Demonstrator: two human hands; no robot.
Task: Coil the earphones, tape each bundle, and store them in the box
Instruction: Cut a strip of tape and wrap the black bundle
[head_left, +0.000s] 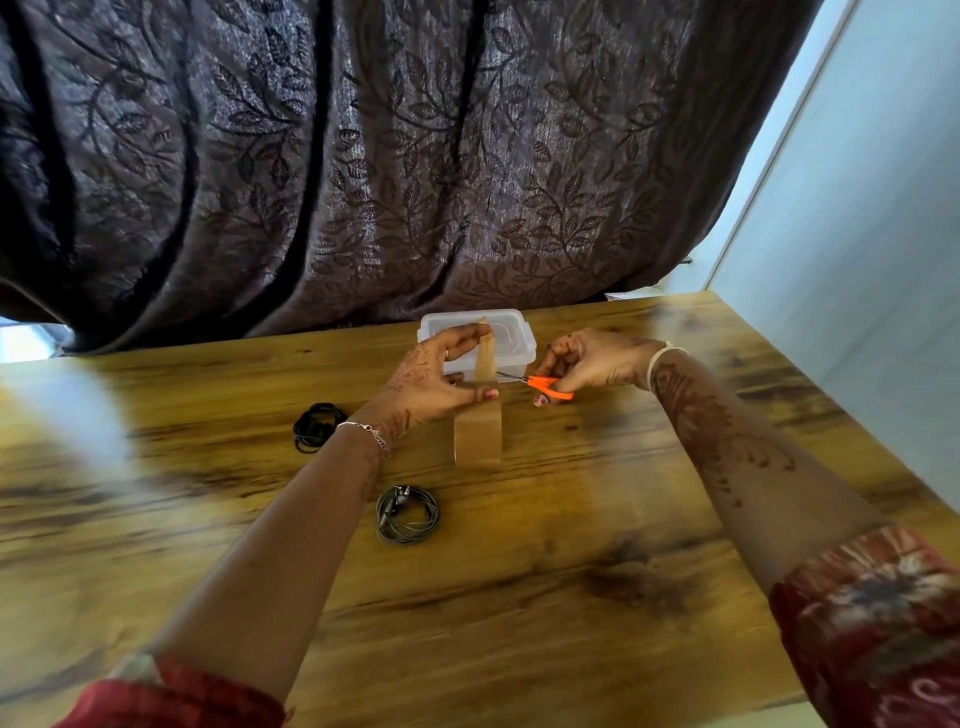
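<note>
A person sits at a wooden table (571, 545) in front of a dark leaf-patterned curtain (363, 156). Only the forearms and hands show.

A brown tape roll (478, 439) stands on edge at the centre of the table. The left hand (441, 379) holds a strip (485, 353) pulled straight up from it, with the fingers pinching the strip's top end and the thumb lying across the top of the roll. The right hand (592, 364) is closed around small orange-handled scissors (540, 384). The blade tips point left and meet the strip's right edge just above the roll.

Two earphone coils lie loose and untaped on the table. A black coil (317, 426) is to the left of the left wrist, and a grey coil (408, 514) is nearer, between the two arms. A clear plastic box (511, 332) sits just behind the hands, apparently with its lid on.

The cut looks about to happen, and several things could spoil it:
- If the left hand slackens, the strip may fold and stick to itself or to the blades.
- With the thumb so close to the cutting line, a hurried snip could nick it.
- The roll is only steadied from above, so a sideways push from the scissors might tip it.
- Once freed, the piece could curl onto the fingers.
- The untaped coils may spring open if an arm brushes them.
</note>
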